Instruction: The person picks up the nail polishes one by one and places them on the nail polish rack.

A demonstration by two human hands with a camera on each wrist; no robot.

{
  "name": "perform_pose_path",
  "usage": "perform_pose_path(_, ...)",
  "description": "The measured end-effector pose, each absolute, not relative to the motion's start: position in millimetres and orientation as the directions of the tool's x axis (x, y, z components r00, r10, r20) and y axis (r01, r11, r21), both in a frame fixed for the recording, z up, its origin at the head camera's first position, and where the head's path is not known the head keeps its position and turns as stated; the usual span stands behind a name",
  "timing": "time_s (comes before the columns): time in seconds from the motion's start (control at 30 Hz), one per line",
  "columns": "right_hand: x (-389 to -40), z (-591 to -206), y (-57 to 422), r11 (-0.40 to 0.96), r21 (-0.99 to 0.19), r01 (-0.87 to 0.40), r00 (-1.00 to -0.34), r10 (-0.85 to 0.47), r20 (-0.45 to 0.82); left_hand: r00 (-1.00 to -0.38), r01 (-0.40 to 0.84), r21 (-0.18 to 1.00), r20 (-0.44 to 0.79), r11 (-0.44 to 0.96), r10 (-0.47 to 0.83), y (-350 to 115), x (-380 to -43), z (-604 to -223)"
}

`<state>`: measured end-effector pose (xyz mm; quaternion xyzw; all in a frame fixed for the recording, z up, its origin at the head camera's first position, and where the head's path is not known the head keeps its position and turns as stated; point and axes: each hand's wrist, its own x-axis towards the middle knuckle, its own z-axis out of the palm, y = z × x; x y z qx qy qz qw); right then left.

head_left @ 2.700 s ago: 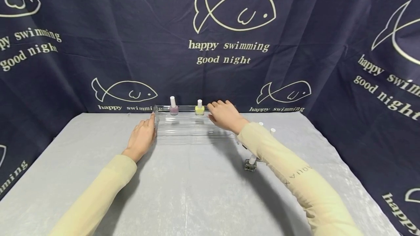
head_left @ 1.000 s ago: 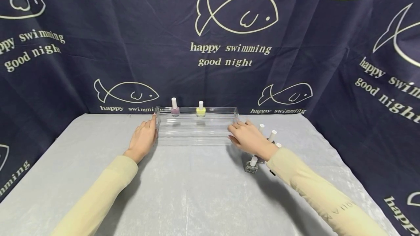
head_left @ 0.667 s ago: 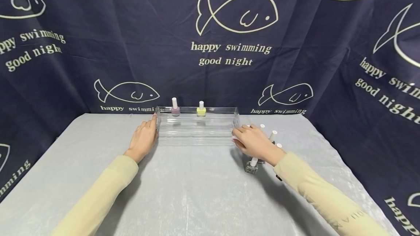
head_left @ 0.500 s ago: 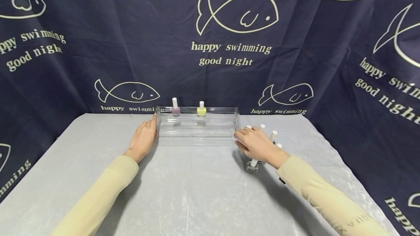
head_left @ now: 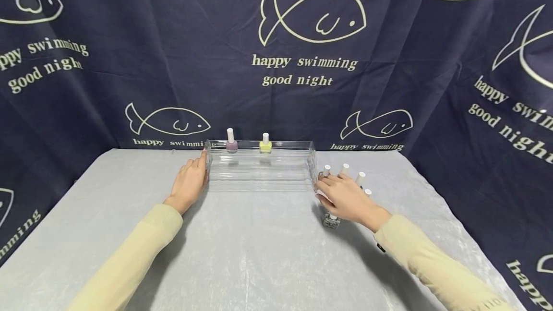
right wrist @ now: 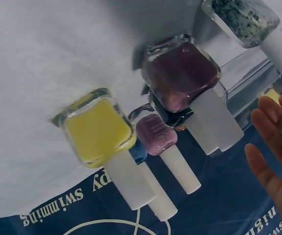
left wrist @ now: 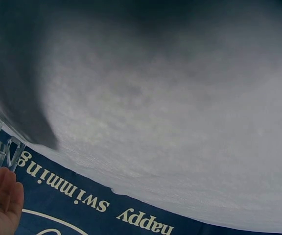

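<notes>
My left hand (head_left: 186, 181) rests its straight fingers against the left end of a clear tiered acrylic rack (head_left: 259, 175); the left wrist view shows fingertips right at its end panel. On the rack's top tier stand a mauve nail polish bottle (head_left: 232, 146) and a yellow nail polish bottle (head_left: 265, 147), both white-capped. Beyond the rack's right end, my right hand (head_left: 352, 200) reaches over a group of bottles with loosely spread fingers, holding nothing. Close to it in the right wrist view are a speckled bottle (right wrist: 244, 19), a dark plum bottle (right wrist: 182, 73) and another yellow bottle (right wrist: 99, 132).
A pink bottle (right wrist: 155, 134) and a blue bottle (right wrist: 139, 152) stand farther back in the right group, partly covered. A pale grey cloth (head_left: 242, 253) spreads over the table. Navy fish-print curtains (head_left: 224, 37) hang behind and at both sides.
My right hand has moved from beside the yellow bottle on the top tier, down and right off the rack to the bottle group. The left hand stays at the rack's left end.
</notes>
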<state>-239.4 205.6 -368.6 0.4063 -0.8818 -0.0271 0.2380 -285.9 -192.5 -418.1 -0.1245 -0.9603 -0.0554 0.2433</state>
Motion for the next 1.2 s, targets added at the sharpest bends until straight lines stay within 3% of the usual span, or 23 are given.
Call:
perform_pose_path(0.57,-227,-380,218,0.596,0.293,-0.748,-0.443,-0.776,0.449,-0.854,0.265,0.048,0.476,0.963,0.211,-194,-286,-417)
perform_pose_path(1.2,-224,-390,229,0.544,0.305,-0.782,-0.377,-0.802,0.464,-0.856,0.268,0.036,0.468,0.963,0.22,-194,-286,-417)
